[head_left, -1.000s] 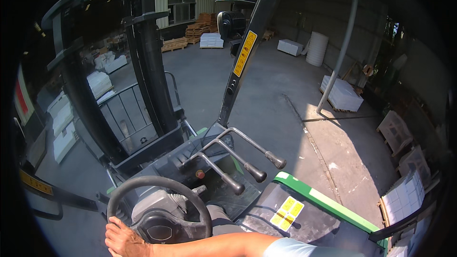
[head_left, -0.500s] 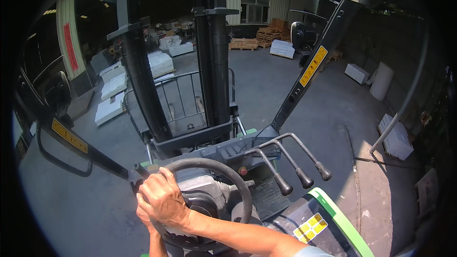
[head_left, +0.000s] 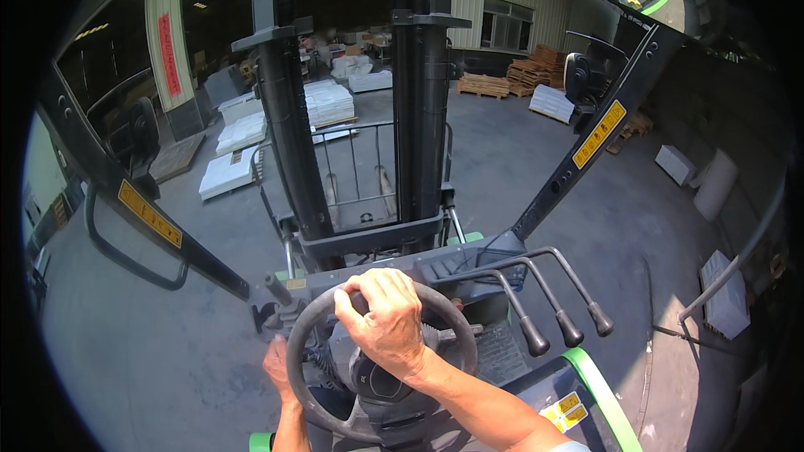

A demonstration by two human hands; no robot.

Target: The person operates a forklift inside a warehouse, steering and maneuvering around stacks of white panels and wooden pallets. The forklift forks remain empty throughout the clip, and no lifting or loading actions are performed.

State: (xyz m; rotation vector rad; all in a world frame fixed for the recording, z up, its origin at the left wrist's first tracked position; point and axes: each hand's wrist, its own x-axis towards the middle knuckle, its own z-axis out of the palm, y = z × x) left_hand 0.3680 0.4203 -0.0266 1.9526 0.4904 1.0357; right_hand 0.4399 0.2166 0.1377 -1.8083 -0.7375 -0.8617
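My right hand (head_left: 385, 318) is closed over the top of a black steering wheel (head_left: 466, 351), with its forearm crossing the wheel hub. Just outside the wheel's left rim is my left hand (head_left: 277, 364). Its fingers look curled, but I cannot make out what they hold, if anything. A short dark lever (head_left: 277, 290) rises from the column beyond that hand. To the right of the wheel, three bent levers with black knobs (head_left: 534, 336) stand untouched.
A forklift mast (head_left: 285, 134) and load guard (head_left: 360, 176) rise ahead. White stacked slabs (head_left: 228, 174) lie on the floor at left, wooden pallets (head_left: 484, 86) at the far wall. A roof post (head_left: 578, 151) and a rolled white cylinder (head_left: 716, 184) are at right.
My right hand has moved rightward to the wheel's top. My left hand, before close under the right one, is now apart from it, lower left. The whole scene has shifted right in view.
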